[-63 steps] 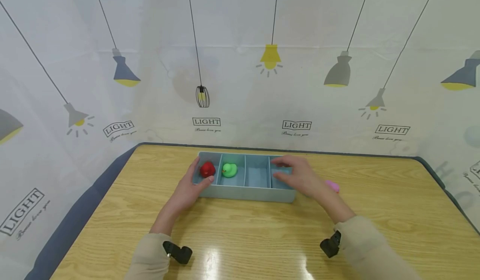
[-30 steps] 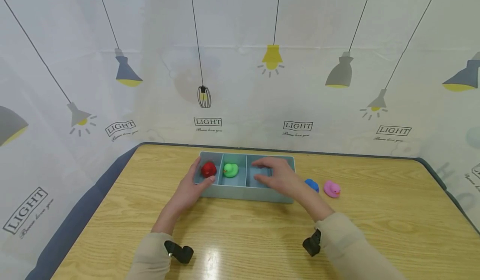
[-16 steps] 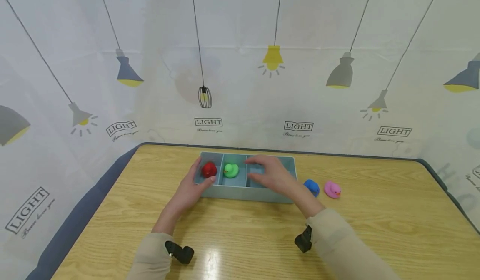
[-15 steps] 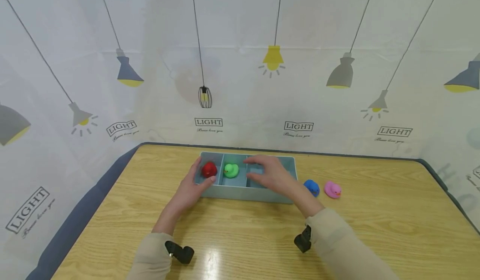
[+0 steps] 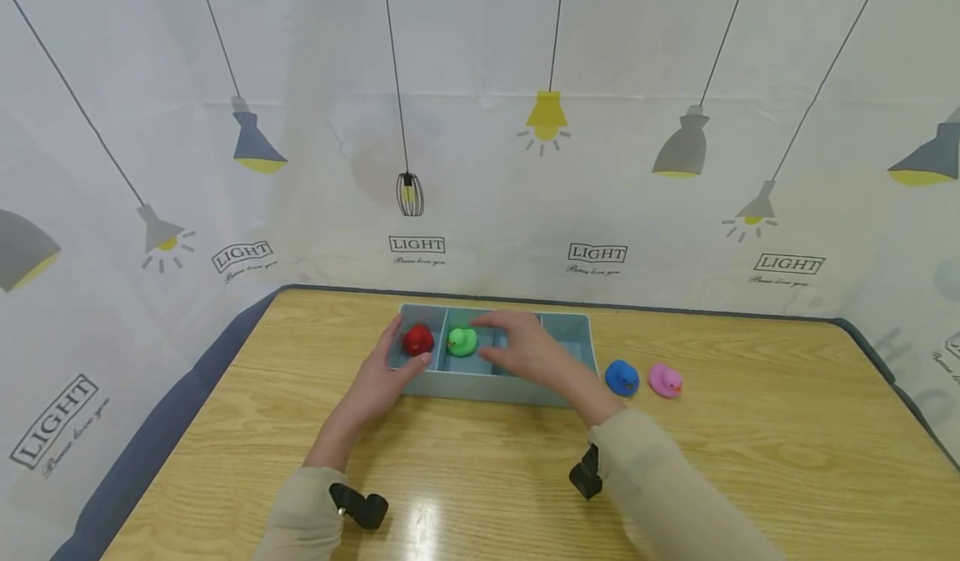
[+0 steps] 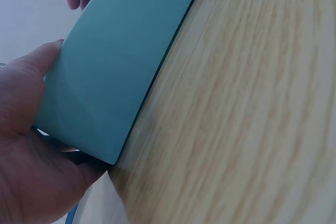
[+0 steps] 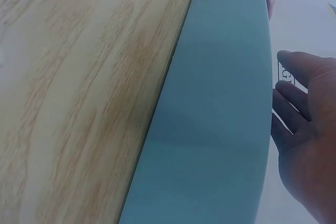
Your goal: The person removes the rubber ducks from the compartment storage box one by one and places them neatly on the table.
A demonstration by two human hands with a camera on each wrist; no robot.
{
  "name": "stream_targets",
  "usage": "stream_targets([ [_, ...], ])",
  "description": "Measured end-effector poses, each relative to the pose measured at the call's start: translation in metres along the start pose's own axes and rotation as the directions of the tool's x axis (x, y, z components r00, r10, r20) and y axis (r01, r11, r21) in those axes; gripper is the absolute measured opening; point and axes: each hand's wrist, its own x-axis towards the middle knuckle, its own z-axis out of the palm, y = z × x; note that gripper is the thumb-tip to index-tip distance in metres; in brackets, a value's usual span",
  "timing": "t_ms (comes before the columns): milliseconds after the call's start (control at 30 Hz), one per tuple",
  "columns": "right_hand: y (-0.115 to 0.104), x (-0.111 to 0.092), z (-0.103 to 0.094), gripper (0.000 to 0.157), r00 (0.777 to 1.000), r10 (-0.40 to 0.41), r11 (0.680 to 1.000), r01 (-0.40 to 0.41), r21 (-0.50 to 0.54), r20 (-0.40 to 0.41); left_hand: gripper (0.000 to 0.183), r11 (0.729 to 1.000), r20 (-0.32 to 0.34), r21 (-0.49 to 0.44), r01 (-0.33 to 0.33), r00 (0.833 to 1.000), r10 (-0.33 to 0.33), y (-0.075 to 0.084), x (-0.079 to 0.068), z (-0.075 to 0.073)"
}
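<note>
A blue-grey divided storage box (image 5: 487, 388) lies lengthwise on the table. A red rubber duck (image 5: 417, 340) sits in its leftmost compartment, and a green rubber duck (image 5: 462, 342) in the one beside it. My left hand (image 5: 372, 382) grips the box's left end, thumb over the front rim; the left wrist view shows the thumb and fingers around that end. Over the compartments right of the green duck hovers my right hand (image 5: 525, 348), thumb and fingers spread apart with nothing between them. Its fingertips come close to the green duck; in the head view I cannot tell whether they touch.
To the right of the box, a blue rubber duck (image 5: 622, 378) and a pink rubber duck (image 5: 665, 380) stand side by side on the wooden table (image 5: 480, 478). A printed curtain (image 5: 480, 169) rises behind the table's far edge.
My right hand has moved left over the box, from the rightmost compartment to beside the green duck, uncovering the blue and pink ducks. The left hand and box stay in place.
</note>
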Motion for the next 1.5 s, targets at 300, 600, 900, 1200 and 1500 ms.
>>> stream_targets([
  [300,-0.002,0.016,0.006,0.047,0.996,0.086,0.996,-0.085,-0.032,0.039,0.091,1.000,0.003,0.001,0.002,1.000,-0.002,0.000,-0.001,-0.001],
  [600,0.000,0.029,0.016,0.047,0.992,0.118,0.989,-0.114,-0.092,0.048,0.091,1.000,0.005,0.002,-0.008,1.000,0.008,0.000,-0.001,-0.001],
  [900,-0.003,0.034,0.020,0.046,0.991,0.118,0.984,-0.108,-0.139,0.069,0.091,1.000,0.006,0.009,-0.004,1.000,0.004,-0.001,-0.001,-0.001],
  [1200,-0.002,0.038,0.026,0.043,0.992,0.105,0.983,-0.091,-0.160,0.076,0.092,1.000,0.008,0.009,-0.019,1.000,0.019,0.000,-0.002,-0.001],
  [1500,-0.002,0.041,0.033,0.045,0.989,0.129,0.974,-0.112,-0.198,0.076,0.091,1.000,0.004,0.002,-0.014,1.000,0.014,-0.001,-0.001,-0.002],
])
